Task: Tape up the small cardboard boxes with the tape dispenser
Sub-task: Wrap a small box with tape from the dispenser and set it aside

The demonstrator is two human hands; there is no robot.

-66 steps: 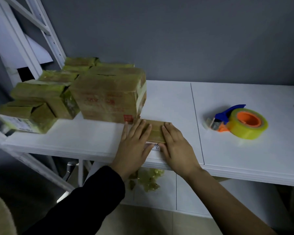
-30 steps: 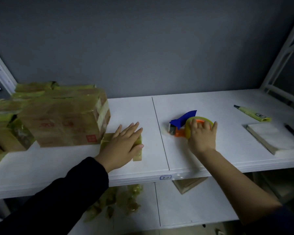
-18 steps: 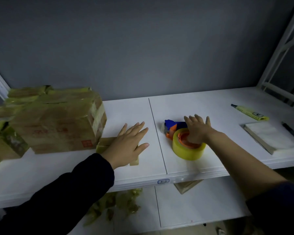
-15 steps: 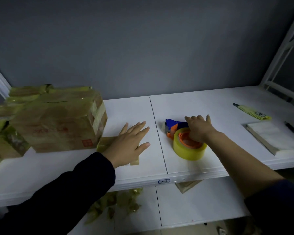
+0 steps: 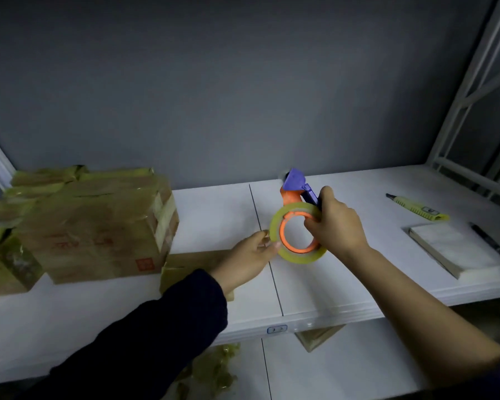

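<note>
Counter [image 5: 344,287], centre: readying tape.
Taped stack [image 5: 98,226] at 9 o'clock; small cardboard box [image 5: 191,264] at 8 o'clock, unheld; tape dispenser [image 5: 295,255] held up, right hand [image 5: 337,226] clamped round handle, left hand [image 5: 248,255] pinching roll's rim, likely hunting the free end.

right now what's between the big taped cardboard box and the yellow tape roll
Head view: bare white shelf, then the left hand pinching the yellow tape roll.

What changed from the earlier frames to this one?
The right hand gripped the blue-and-orange tape dispenser with its yellow roll and lifted it off the white shelf. The left hand left the small flat cardboard box and pinches the roll's edge. That box and the stack of taped boxes stayed put.
</note>
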